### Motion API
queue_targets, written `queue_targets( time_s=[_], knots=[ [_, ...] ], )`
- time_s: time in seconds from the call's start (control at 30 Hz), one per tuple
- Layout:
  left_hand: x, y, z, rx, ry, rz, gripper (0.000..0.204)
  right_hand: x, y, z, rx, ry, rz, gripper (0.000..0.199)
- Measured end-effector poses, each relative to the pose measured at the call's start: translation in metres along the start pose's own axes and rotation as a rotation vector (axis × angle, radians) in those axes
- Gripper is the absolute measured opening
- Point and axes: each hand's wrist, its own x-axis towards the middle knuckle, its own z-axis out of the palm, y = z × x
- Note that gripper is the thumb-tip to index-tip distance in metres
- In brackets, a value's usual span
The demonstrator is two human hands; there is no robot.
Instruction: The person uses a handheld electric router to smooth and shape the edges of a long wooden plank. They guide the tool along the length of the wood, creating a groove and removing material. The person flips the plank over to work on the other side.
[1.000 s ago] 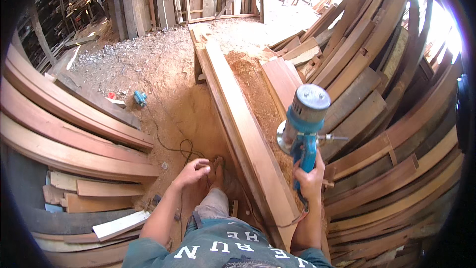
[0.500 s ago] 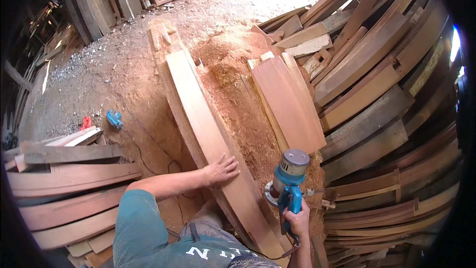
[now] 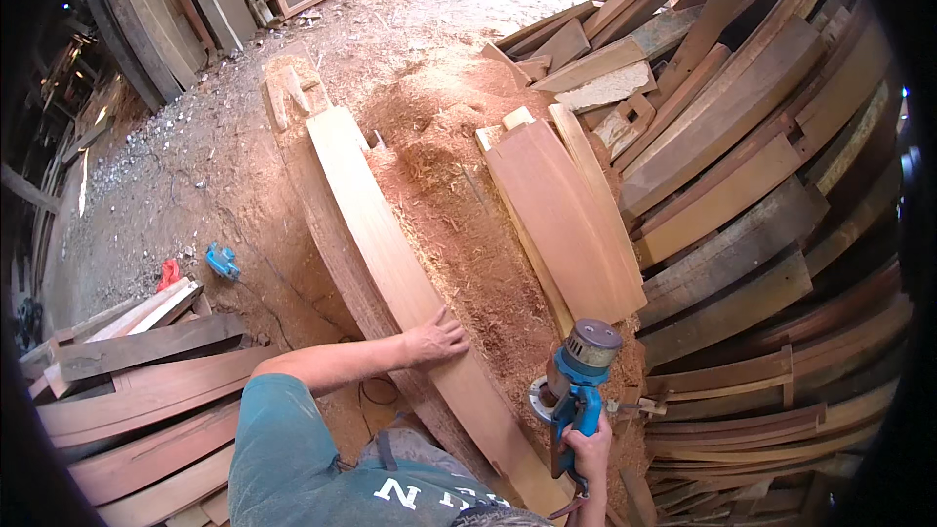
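Note:
A long, pale wooden plank (image 3: 366,210) slants away from my body on top of a thicker, rough beam (image 3: 337,259). My left hand (image 3: 436,340) rests across the plank, its fingers bent over the right-hand edge; the fingertips are partly hidden. To the right of the plank, my right hand (image 3: 590,449) is closed round the handle of a blue power router (image 3: 578,385) with a grey motor top. The router is held upright, its round metal base beside the plank. A dark cord comes off the handle near my wrist.
A wide reddish board (image 3: 561,215) lies on lighter timber at the right, beyond the router. Stacked planks (image 3: 722,176) fill the right side, and more boards (image 3: 161,385) lie at the left. Sawdust (image 3: 439,98) heaps up between. A blue power tool (image 3: 223,261) sits on the ground.
The view has shifted slightly. My left hand's fingers, spread on the plank before, are now drawn together and bent at its edge. The router stays in my right hand, a little lower in view.

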Motion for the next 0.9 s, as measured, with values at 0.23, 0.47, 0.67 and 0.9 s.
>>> queue_targets(
  time_s=[0.23, 0.47, 0.67, 0.9],
  knots=[
    [-0.005, -0.047, -0.011, -0.002, -0.1, -0.024, 0.068, 0.001, -0.001, 0.007, -0.019, -0.023, -0.006, 0.044],
    [-0.032, -0.03, -0.032, -0.008, -0.011, -0.331, 0.083, 0.005, -0.019, 0.027, -0.143, -0.153, -0.017, 0.052],
    [-0.099, -0.076, 0.011, -0.394, 0.46, -1.207, 0.078, 0.028, -0.025, 0.064, -0.284, -0.381, -0.106, 0.072],
    [-0.089, -0.108, 0.019, -0.38, 0.445, -1.609, 0.081, 0.053, -0.025, 0.115, -0.392, -0.574, -0.298, 0.076]
  ],
)
